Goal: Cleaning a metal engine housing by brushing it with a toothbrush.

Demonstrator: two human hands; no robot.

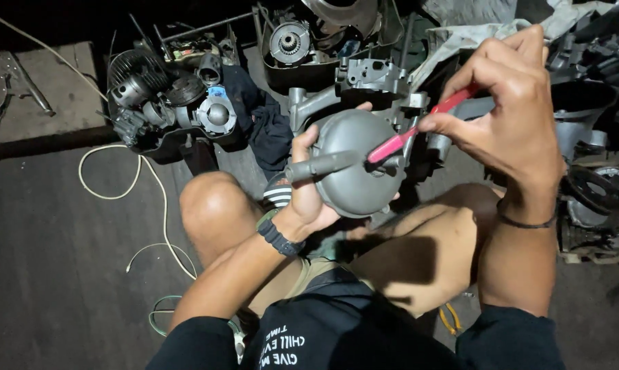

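My right hand (511, 103) pinches a slim red-handled tool (419, 130) between thumb and forefinger, its tip pressed against the face of a rounded grey metal housing (354, 161). My left hand (308, 185) is closed around that housing from below, thumb up along its left rim, holding it in the air above my knees, clear of the dark floor (56, 260). A stubby grey tube (320, 164) juts from the housing toward my left, just under the tool's tip.

The grip on the tool is light and far back on the handle, so a hard push could let the tip skate across the curved metal; it would then run toward my left thumb, which sits just beside the working point. The housing rests on nothing, so a slip of the palm would drop it onto my bare knee (213, 205) or the floor. The light is poor, and I cannot tell whether the tip sits in a slot or on bare metal.

Beyond my hands, a grey engine casing (371, 75) stands near the far edge of the floor, with a dark tray (160, 142) of finned and round parts to its left and a dark cloth (268, 123) between them. A pale cord (111, 195) loops across the floor by my left knee, close enough to catch a foot. Yellow-handled pliers (450, 321) lie under my right leg, and more dark machinery (597, 199) crowds the floor's right edge.
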